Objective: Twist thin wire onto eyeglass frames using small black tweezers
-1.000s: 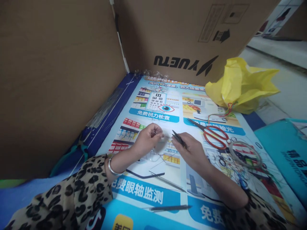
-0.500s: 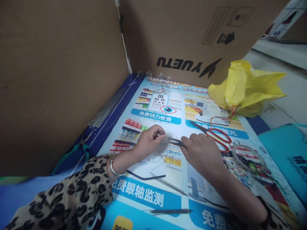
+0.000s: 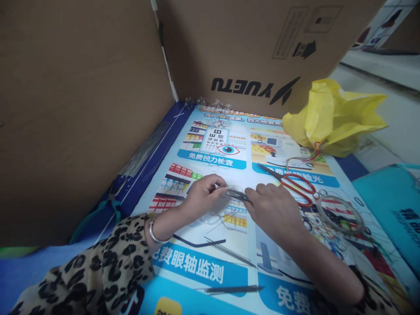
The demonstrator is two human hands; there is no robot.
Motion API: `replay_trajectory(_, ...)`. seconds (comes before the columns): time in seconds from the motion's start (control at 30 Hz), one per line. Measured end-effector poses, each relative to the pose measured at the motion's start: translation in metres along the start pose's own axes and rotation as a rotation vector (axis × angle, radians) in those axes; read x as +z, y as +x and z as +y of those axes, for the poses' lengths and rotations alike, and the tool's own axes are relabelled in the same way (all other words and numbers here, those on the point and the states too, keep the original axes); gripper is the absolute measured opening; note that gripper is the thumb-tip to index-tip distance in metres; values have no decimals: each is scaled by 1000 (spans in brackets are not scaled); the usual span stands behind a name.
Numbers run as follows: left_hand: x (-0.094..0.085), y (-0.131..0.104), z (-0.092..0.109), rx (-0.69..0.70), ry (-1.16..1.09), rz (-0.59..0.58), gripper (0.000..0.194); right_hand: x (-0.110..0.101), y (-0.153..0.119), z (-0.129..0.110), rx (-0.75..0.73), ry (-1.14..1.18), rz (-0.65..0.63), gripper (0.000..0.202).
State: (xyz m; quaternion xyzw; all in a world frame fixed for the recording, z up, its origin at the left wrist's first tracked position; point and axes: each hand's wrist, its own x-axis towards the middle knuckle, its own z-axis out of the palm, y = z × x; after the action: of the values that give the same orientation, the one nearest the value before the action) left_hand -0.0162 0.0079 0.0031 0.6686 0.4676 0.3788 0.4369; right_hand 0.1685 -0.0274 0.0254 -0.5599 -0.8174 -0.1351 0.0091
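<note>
My left hand (image 3: 208, 192) pinches a thin wire (image 3: 236, 188), which bends into a small loop between my hands. Closed round a pair of dark-jawed pliers (image 3: 239, 195), my right hand (image 3: 272, 210) points the jaws left, and they meet the wire close to my left fingertips. The pliers' handles are hidden in my palm. Below my hands, more thin wire curls (image 3: 229, 218) lie on the printed sheet. Red-handled scissors (image 3: 297, 186) rest just beyond my right hand, their blades spread slightly.
Cardboard walls (image 3: 197, 52) stand at the left and back. A yellow bag (image 3: 328, 118) sits at the back right, near a wire coil (image 3: 339, 214). Teal-handled pliers (image 3: 101, 214) and straight wires (image 3: 144, 151) lie left. Dark rods (image 3: 234, 289) lie in front.
The pliers' jaws have come closer to my left fingertips, and my right hand has shifted slightly left. The whole view has moved a little.
</note>
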Motion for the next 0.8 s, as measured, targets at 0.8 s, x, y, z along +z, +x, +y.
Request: replay_trajectory(0.8,-2,2,-8,-159,-225,-135,15,9,-5,-4,58,74,-64,24)
